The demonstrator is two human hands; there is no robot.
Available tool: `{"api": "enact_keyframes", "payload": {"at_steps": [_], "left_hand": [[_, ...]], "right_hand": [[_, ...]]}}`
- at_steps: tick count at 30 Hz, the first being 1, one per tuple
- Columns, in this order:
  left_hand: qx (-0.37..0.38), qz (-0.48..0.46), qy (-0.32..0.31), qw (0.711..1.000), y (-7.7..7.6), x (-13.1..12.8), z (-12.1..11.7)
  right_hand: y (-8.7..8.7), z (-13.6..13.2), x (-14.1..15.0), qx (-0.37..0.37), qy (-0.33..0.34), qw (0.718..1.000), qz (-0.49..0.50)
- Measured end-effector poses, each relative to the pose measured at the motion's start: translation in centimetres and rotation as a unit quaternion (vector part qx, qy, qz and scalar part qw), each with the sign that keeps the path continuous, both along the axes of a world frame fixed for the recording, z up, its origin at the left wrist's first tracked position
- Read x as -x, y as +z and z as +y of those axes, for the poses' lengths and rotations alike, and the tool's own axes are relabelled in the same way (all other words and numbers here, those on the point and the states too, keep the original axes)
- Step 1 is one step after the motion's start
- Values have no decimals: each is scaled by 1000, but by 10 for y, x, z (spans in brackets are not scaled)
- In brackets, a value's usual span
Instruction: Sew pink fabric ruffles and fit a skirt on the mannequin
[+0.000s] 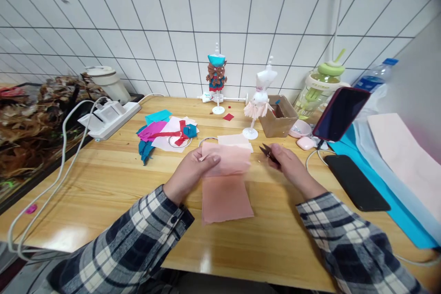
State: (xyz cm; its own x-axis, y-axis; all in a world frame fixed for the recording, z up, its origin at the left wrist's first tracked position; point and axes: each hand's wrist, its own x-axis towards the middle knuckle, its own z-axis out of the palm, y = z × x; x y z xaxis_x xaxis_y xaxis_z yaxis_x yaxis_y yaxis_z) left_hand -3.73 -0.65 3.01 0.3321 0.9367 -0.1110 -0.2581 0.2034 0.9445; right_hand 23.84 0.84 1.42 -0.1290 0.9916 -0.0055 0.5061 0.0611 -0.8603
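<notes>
Shiny wood table: mid-frame, the left grip pinches a thin pink sheet; the right grip holds pointy dark snips.

Here's left hand pinching left edge of pink sheet; thumb pressed across top, fingers mostly hidden under; left forearm slanting in from near-left side of sheet, sleeved to wrist; and there's right hand, right of sheet, near but apart, fingers curled into closed grip; right forearm angled inward toward sheet, sleeved too.
</notes>
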Motion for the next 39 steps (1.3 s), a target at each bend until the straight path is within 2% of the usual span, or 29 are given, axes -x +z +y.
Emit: {"api": "enact_keyframes", "payload": {"at_steps": [3, 9, 14, 19, 31, 39], "left_hand": [[-18, 39, 5, 999, 1, -4, -5], [-13, 65, -15, 998, -6, -8, -6], [-23, 77, -2, 997, -10, -10, -8], [-30, 99, 1, 995, -12, -11, -7], [-46, 122, -15, 991, -4, -17, -11], [-69, 158, -16, 985, -7, -16, -8]], "right_hand": [[-2, -13, 3, 55, -30, 998, -19], [-2, -24, 3, 39, 17, 991, -125], [-5, -27, 13, 72, 56, 992, -92], [-8, -27, 12, 73, 53, 995, -46], [1, -29, 13, 64, 61, 986, -142], [8, -29, 16, 55, 74, 975, -201]]}}
